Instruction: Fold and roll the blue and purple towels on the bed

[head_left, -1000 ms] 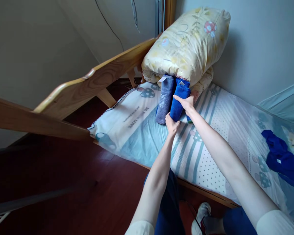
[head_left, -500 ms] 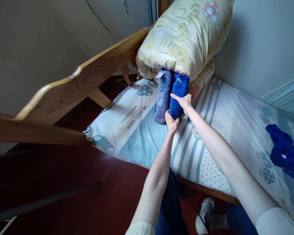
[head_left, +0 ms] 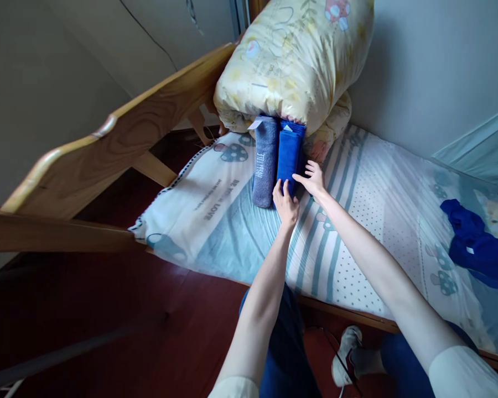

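A folded blue cloth bundle (head_left: 289, 155) lies on the bed, its far end against the rolled quilt. My left hand (head_left: 286, 204) is at its near end, fingers apart, the fingertips resting on or just by the cloth. By the bundle's right side is my right hand (head_left: 313, 179), thumb and fingers spread, holding nothing. Close along the left of the blue bundle lies a folded grey one (head_left: 265, 163) with pale lettering and a white tag. Whether the fingertips still touch the blue cloth is hard to tell.
A bulky yellow quilt (head_left: 290, 66) is rolled at the bed's far end. A wooden rail (head_left: 145, 121) runs along the left. On the patterned sheet (head_left: 365, 221), a crumpled blue garment (head_left: 479, 246) lies at the right. A wall stands behind the bed.
Both hands have loosened from the blue bundle, and their fingers have spread. My right hand has moved off its top to the right side. The view has shifted slightly right.
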The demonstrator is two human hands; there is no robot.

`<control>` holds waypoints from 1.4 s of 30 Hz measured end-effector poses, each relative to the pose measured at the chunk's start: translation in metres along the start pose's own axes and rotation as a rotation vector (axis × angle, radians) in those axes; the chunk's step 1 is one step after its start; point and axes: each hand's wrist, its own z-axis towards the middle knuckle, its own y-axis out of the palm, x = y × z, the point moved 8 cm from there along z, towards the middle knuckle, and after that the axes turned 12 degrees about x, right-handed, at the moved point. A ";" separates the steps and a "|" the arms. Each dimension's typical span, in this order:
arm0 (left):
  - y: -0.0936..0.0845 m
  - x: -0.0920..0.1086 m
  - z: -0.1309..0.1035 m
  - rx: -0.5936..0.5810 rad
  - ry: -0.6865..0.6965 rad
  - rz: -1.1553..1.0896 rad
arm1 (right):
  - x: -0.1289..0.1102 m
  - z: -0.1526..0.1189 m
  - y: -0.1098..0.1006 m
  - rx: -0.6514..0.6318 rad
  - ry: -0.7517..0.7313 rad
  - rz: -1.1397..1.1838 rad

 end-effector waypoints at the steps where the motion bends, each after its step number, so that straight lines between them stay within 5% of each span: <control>1: -0.002 0.002 -0.002 -0.003 0.015 0.005 | 0.003 -0.007 -0.012 0.003 0.009 -0.001; 5: -0.001 0.024 -0.014 -0.081 0.153 -0.032 | 0.027 -0.044 -0.089 0.044 0.052 -0.026; 8: 0.032 0.059 -0.051 -0.379 0.336 -0.117 | 0.063 -0.073 -0.183 0.159 0.131 -0.101; 11: 0.073 0.094 -0.141 -0.830 0.499 -0.113 | 0.100 -0.104 -0.305 0.350 0.231 -0.224; 14: 0.089 0.108 -0.254 -1.156 0.569 -0.012 | 0.127 -0.140 -0.434 0.555 0.304 -0.358; 18: 0.087 0.096 -0.366 -1.320 0.533 0.195 | 0.147 -0.195 -0.575 0.767 0.376 -0.511; 21: 0.087 0.083 -0.399 -1.231 0.549 0.439 | 0.159 -0.223 -0.644 0.850 0.440 -0.532; 26: 0.092 0.083 -0.409 -1.062 0.636 0.667 | 0.176 -0.222 -0.700 0.913 0.474 -0.379; 34: 0.096 0.079 -0.407 -1.066 0.612 0.781 | 0.228 -0.167 -0.720 0.946 0.497 0.169; 42: 0.101 0.052 -0.411 -1.025 0.716 0.898 | 0.262 -0.110 -0.750 0.992 0.452 0.374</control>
